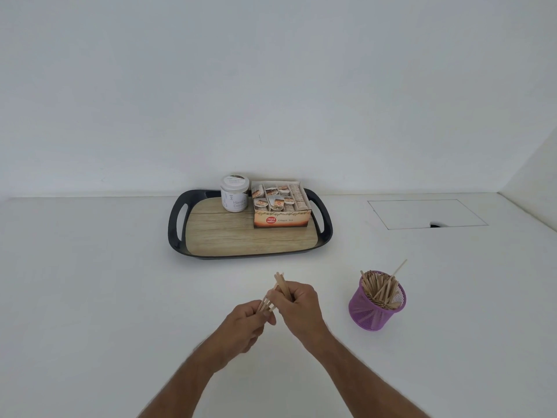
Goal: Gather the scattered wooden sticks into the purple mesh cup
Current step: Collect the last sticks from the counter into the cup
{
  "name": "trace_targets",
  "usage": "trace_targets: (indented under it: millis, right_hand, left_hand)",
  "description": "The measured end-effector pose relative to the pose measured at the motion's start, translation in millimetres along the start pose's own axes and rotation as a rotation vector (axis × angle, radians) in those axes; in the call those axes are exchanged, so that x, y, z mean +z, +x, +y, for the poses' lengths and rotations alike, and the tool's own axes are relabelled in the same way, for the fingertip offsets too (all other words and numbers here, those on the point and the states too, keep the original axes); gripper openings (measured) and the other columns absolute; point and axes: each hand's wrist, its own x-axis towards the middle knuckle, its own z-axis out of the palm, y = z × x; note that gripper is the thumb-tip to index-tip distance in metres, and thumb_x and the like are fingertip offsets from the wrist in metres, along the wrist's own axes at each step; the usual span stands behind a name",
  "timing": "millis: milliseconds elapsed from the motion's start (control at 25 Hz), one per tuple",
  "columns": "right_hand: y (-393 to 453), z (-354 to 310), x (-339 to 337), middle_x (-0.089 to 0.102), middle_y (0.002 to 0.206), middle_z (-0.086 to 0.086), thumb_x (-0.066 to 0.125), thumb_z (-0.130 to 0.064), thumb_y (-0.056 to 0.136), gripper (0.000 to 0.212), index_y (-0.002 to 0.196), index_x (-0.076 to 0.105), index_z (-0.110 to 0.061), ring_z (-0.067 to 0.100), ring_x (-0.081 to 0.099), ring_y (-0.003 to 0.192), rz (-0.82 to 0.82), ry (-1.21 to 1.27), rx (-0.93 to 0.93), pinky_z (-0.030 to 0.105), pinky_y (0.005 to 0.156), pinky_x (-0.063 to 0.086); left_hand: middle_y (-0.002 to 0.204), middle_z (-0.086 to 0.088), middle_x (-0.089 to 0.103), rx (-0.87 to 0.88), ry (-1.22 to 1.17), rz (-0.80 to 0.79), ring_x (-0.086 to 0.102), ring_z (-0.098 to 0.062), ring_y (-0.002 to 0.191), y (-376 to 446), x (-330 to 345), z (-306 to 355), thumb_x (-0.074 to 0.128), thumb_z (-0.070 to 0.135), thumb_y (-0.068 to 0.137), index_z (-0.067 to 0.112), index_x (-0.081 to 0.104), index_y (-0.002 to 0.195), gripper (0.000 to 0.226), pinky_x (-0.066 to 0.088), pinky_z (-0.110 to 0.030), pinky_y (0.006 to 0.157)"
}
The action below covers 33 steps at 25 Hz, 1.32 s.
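Both hands meet over the white table, holding one small bundle of wooden sticks [279, 282]. My left hand [245, 322] pinches the bundle's lower ends, and my right hand [298, 300] grips the sticks near their middle. The stick tips poke up past my right fingers. To the right stands the purple mesh cup [366, 315], upright and packed with several wooden sticks [380, 289], one of them leaning out over its far rim. The cup is a hand's width to the right of my right hand.
A dark tray [176, 230] with a wood-pattern floor sits behind my hands; it carries a white jar [234, 193] and an open box of tea bags [280, 203]. A rectangular hatch outline [426, 213] marks the table at the far right.
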Motion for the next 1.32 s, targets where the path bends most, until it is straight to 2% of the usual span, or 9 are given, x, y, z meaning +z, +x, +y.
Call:
trace_targets:
  millis: [160, 280, 440, 600, 800, 920, 1040, 1160, 1320]
  right_hand:
    - [-2, 0, -1, 0.059, 0.064, 0.001, 0.062, -0.042, 0.094, 0.014, 0.096, 0.071, -0.032, 0.014, 0.049, 0.057, -0.013, 0.077, 0.008, 0.023, 0.055, 0.045]
    - [1, 5, -4, 0.048, 0.064, -0.005, 0.044, -0.032, 0.105, 0.023, 0.116, 0.064, -0.026, 0.006, 0.042, 0.057, 0.025, 0.229, 0.056, 0.018, 0.054, 0.039]
    - [-5, 14, 0, 0.049, 0.069, 0.000, 0.037, -0.007, 0.107, 0.025, 0.104, 0.061, -0.006, 0.010, 0.044, 0.063, 0.095, 0.249, -0.024, 0.019, 0.061, 0.042]
    - [-18, 25, 9, 0.041, 0.065, -0.002, 0.053, -0.020, 0.101, 0.024, 0.084, 0.051, -0.003, 0.013, 0.035, 0.061, 0.150, 0.231, -0.026, 0.022, 0.057, 0.037]
    - [-25, 30, 20, 0.036, 0.060, 0.001, 0.055, -0.032, 0.100, 0.040, 0.069, 0.039, -0.012, 0.014, 0.031, 0.057, 0.193, 0.183, 0.020, 0.027, 0.054, 0.033]
    - [-27, 33, 23, 0.044, 0.057, -0.002, 0.054, -0.042, 0.093, 0.040, 0.074, 0.045, -0.008, 0.010, 0.040, 0.054, 0.180, 0.169, -0.004, 0.022, 0.053, 0.038]
    - [-27, 28, 23, 0.040, 0.058, -0.004, 0.057, -0.048, 0.089, 0.045, 0.070, 0.042, -0.010, 0.009, 0.036, 0.055, 0.201, 0.143, 0.015, 0.024, 0.053, 0.036]
    - [-28, 18, 16, 0.029, 0.058, -0.003, 0.057, -0.063, 0.089, 0.060, 0.062, 0.031, -0.016, 0.012, 0.026, 0.056, 0.230, 0.170, 0.051, 0.026, 0.052, 0.029]
    - [-25, 3, -10, 0.023, 0.047, -0.001, 0.034, -0.072, 0.088, 0.065, 0.048, 0.029, -0.021, 0.015, 0.018, 0.045, 0.257, 0.354, 0.184, 0.027, 0.047, 0.017]
  left_hand:
    - [0.058, 0.002, 0.031, 0.057, 0.026, 0.062, 0.022, -0.012, 0.050, 0, 2, 1, 0.036, 0.035, 0.106, 0.013, 0.050, 0.084, 0.034, 0.023, -0.022, 0.044]
    - [0.061, -0.004, 0.047, 0.229, 0.094, 0.208, 0.040, -0.017, 0.057, 1, 6, -5, 0.033, 0.018, 0.107, 0.009, 0.048, 0.090, 0.025, 0.040, -0.023, 0.055]
    - [0.081, -0.004, 0.067, 0.389, 0.105, 0.393, 0.063, -0.017, 0.078, 8, 12, -16, 0.036, 0.002, 0.103, 0.011, 0.051, 0.096, 0.019, 0.054, -0.025, 0.079]
    - [0.088, 0.002, 0.066, 0.381, 0.095, 0.481, 0.065, -0.018, 0.089, 14, 24, -32, 0.039, -0.001, 0.101, 0.013, 0.052, 0.095, 0.020, 0.050, -0.027, 0.086]
    - [0.088, -0.010, 0.062, 0.357, 0.038, 0.532, 0.066, -0.011, 0.086, 12, 29, -38, 0.044, 0.003, 0.101, 0.015, 0.052, 0.095, 0.016, 0.046, -0.010, 0.077]
    - [0.085, -0.008, 0.061, 0.354, 0.062, 0.519, 0.065, -0.011, 0.084, 12, 29, -38, 0.042, 0.002, 0.102, 0.013, 0.051, 0.096, 0.015, 0.047, -0.014, 0.077]
    - [0.073, 0.000, 0.054, 0.343, 0.085, 0.489, 0.052, -0.011, 0.067, 13, 31, -40, 0.040, 0.005, 0.103, 0.020, 0.053, 0.096, 0.021, 0.044, -0.018, 0.065]
    - [0.065, 0.009, 0.046, 0.341, 0.034, 0.476, 0.037, -0.008, 0.059, 12, 37, -31, 0.043, 0.025, 0.103, 0.017, 0.055, 0.084, 0.024, 0.035, -0.019, 0.057]
    - [0.056, -0.003, 0.034, 0.387, -0.168, 0.530, 0.031, -0.018, 0.055, 21, 64, 0, 0.036, 0.054, 0.094, 0.001, 0.041, 0.064, 0.061, 0.028, -0.023, 0.051]
